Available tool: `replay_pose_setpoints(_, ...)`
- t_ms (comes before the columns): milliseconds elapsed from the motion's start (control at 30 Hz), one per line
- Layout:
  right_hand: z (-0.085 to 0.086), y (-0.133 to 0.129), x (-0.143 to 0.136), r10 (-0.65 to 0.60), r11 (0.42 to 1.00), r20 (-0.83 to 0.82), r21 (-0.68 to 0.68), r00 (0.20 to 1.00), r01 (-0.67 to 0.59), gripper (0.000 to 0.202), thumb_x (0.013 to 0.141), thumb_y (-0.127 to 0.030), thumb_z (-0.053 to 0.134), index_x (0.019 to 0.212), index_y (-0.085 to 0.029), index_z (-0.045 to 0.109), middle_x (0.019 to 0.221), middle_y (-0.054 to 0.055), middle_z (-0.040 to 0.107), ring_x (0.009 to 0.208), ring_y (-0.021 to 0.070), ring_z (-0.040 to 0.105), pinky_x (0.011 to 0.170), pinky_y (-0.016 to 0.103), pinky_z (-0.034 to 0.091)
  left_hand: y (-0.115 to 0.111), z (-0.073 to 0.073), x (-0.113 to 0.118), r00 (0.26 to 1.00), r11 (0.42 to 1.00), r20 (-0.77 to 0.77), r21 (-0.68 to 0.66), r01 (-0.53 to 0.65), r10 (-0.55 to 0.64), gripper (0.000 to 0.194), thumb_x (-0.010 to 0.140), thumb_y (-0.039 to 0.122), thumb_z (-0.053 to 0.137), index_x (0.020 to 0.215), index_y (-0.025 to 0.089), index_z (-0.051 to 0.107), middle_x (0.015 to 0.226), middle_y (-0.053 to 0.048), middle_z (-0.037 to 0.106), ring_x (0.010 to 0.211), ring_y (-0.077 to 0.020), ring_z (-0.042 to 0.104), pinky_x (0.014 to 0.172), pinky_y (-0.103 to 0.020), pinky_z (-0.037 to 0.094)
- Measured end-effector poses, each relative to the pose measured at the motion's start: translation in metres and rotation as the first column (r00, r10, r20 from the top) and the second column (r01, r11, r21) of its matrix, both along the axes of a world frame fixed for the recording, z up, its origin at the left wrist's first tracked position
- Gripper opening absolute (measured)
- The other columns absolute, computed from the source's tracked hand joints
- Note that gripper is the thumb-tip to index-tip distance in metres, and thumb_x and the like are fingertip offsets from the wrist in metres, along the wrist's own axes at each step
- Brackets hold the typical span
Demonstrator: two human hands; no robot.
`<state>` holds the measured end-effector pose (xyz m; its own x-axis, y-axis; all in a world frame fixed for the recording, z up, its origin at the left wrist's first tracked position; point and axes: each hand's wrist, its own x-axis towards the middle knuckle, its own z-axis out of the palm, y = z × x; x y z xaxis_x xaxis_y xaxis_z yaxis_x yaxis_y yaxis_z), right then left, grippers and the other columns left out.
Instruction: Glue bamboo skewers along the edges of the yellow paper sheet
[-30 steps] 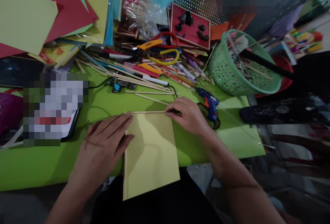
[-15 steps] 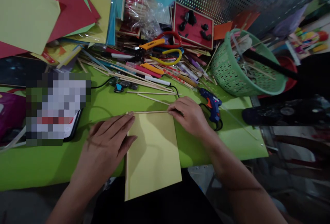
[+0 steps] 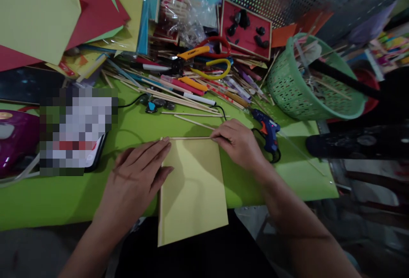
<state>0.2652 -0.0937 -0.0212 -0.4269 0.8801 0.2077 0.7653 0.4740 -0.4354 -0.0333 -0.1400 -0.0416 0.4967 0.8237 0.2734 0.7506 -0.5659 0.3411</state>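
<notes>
A yellow sheet [image 3: 194, 188] lies on the green table, its near end over the front edge. One thin wooden stick [image 3: 191, 138] runs along its far edge, another [image 3: 160, 214] down its left edge. My left hand [image 3: 140, 175] rests on the far left corner, fingers stretched out, tips on the stick's end. At the far right corner, my right hand [image 3: 238, 143] pinches the right end of the far stick between thumb and fingers. A loose stick [image 3: 194, 122] reaches toward its knuckles.
Right of my right hand lies a blue glue gun [image 3: 268, 133], with a green basket [image 3: 316, 82] behind it. Scissors [image 3: 212, 67], pens and sticks are heaped at the back. A phone [image 3: 94, 154] is on the left.
The whole view has shifted slightly, so things appear a little further right. Both hands keep the same places on the sheet and stick.
</notes>
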Motion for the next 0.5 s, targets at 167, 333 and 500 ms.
replay_pose_setpoints(167, 0.0029, 0.0014, -0.0006, 0.013, 0.999, -0.005, -0.037, 1.000, -0.013, 0.015, 0.097, -0.012, 0.065, 0.087, -0.022, 0.071, 0.083, 0.005, 0.071, 0.084, 0.0227, 0.062, 0.077, 0.035, 0.045, 0.0001, 0.0004, 0.0000, 1.000, 1.000, 0.003, 0.019, 0.003, -0.003, 0.043, 0.103, 0.030, 0.059, 0.146, 0.025, 0.056, 0.145, -0.007, 0.068, 0.127, -0.0292, 0.066, 0.103, -0.050, 0.048)
replay_pose_setpoints(333, 0.0023, -0.0008, 0.0000, 0.009, 1.000, 0.018, -0.025, 1.000, -0.009, 0.014, 0.098, -0.014, 0.064, 0.088, -0.021, 0.072, 0.085, 0.006, 0.073, 0.084, 0.0230, 0.063, 0.077, 0.036, 0.046, -0.0008, 0.0021, -0.0021, 0.999, 0.999, 0.039, 0.046, -0.007, 0.005, 0.039, 0.103, 0.026, 0.059, 0.141, 0.020, 0.059, 0.146, -0.008, 0.067, 0.125, -0.0260, 0.068, 0.103, -0.045, 0.052)
replay_pose_setpoints(500, -0.0016, -0.0021, 0.0022, 0.008, 1.000, 0.007, 0.002, 1.000, -0.008, 0.013, 0.099, -0.018, 0.063, 0.092, -0.023, 0.073, 0.089, 0.006, 0.074, 0.086, 0.0238, 0.065, 0.080, 0.038, 0.048, -0.0029, 0.0042, -0.0033, 0.992, 0.996, 0.090, 0.005, -0.094, 0.093, 0.029, 0.103, 0.030, 0.059, 0.129, 0.021, 0.067, 0.137, -0.007, 0.073, 0.118, -0.0274, 0.071, 0.102, -0.047, 0.055)
